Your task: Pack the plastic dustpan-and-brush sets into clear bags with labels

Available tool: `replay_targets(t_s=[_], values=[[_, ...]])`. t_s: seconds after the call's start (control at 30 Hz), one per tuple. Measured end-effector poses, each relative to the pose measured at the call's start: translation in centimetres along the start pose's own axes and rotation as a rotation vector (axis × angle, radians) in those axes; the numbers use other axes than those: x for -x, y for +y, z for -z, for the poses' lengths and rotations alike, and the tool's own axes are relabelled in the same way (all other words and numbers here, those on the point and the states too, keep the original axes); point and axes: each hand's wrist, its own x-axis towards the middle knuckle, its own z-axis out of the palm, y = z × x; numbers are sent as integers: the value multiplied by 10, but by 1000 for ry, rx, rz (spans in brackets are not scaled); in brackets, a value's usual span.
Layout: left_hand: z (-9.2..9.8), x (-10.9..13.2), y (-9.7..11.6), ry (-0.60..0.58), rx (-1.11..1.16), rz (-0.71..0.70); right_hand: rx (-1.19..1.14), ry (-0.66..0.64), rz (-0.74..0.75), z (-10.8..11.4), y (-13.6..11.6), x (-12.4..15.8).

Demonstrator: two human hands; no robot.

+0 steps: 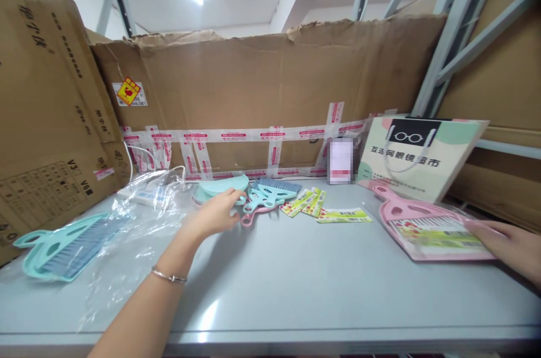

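Two hands are well apart. The right hand [513,245] pinches the outer end of a pink dustpan set [416,210], at the right of the grey table [304,290]. The left hand [220,214] bends over a teal dustpan [222,184] at the back; I cannot tell whether its fingers grip. Because the right hand holds only one end, the set could tilt, and its card [448,237] may slip. The loops of the teal brushes [266,195] could catch each other if one is pulled. The pans look smooth and hard, with rounded handles. Nearby lie glossy flat cards [344,215] and thin, wrinkled clear plastic [131,268]; behind stands rough-edged cardboard [262,82].
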Motion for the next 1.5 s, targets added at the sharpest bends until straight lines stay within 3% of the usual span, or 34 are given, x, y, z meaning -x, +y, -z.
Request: replay_targets(t_s=[0.1,0.2,0.3,0.4,0.47,0.53,0.63,0.73,0.83,0.9,0.93,1.0,1.13,1.23,1.3,1.4,1.5], values=[[-11,-4,4,80,-49,94,361,-9,52,-7,-9,7],[-14,-9,5,187,-117,160,555,167,259,-15,-26,20],[-3,-10,7,365,-115,110,485,394,455,-23,-62,38],[11,-7,12,498,-26,-111,232,386,599,-36,-122,60],[18,-4,19,525,49,-294,38,239,513,-52,-166,74],[21,-2,27,547,114,-421,-223,-93,262,-77,-206,86],[23,1,39,564,203,-508,-560,-440,-6,-120,-244,95],[25,3,44,515,302,-518,-563,-807,-29,-149,-258,102],[25,3,41,476,443,-449,-502,-1215,62,-159,-262,113],[24,1,37,535,595,-335,-537,-1302,87,-162,-264,120],[23,-1,35,586,688,-257,-572,-1274,81,-165,-264,122],[21,-3,32,633,874,-81,-650,-1101,34,-173,-266,126],[19,-7,29,354,1028,248,-781,-669,-96,-195,-271,140],[15,-9,23,296,1009,445,-822,-631,-127,-204,-276,152],[13,-11,16,374,1011,554,-811,-715,-114,-206,-279,152],[14,-14,5,644,1004,604,-732,-755,18,-208,-279,133],[20,-16,-2,918,1004,562,-338,-707,452,-215,-274,104]])
